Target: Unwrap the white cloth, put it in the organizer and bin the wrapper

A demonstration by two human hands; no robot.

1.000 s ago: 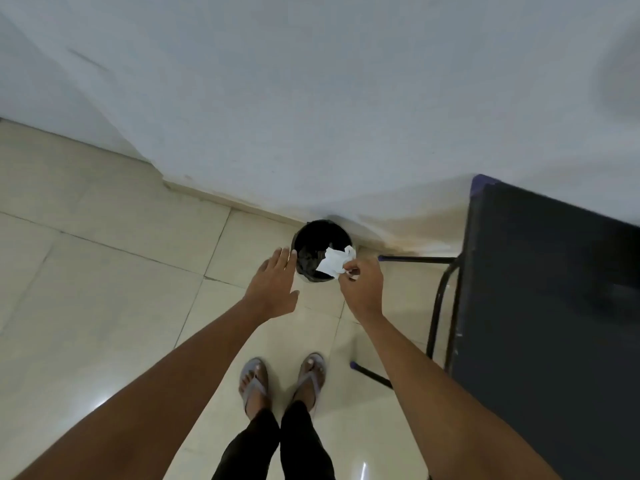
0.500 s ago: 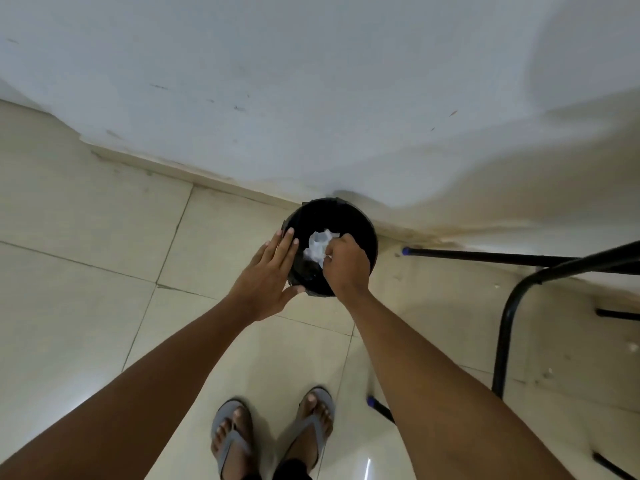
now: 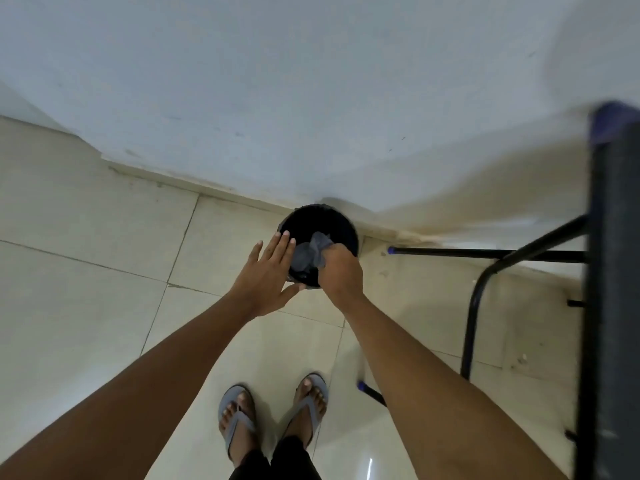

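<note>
The right hand (image 3: 341, 271) is closed around the wrapper (image 3: 311, 255), which is pinched at the fingertips and held down inside the mouth of the bin (image 3: 341, 225). The left hand (image 3: 272, 271) is held flat and open, with nothing in it, its fingers laid over the bin's near-left rim as if to steady it.

A second ago the wrapper was carried above the rim, bright and white; it has since been lowered into the opening and is now seen grey in the bin's shadow. The binning step is judged to be almost done: only the release is left. Whether the grip has begun to loosen cannot be told. The cloth and the organizer are not in view, so that part of the task cannot be checked here.

The bin stands on a pale tiled floor (image 3: 86, 271), close against a white wall (image 3: 311, 81). To the right, the dark edge of a worktop (image 3: 613, 271) is seen on a black metal frame (image 3: 485, 254). Sandalled feet (image 3: 273, 410) are placed just behind the bin.
</note>
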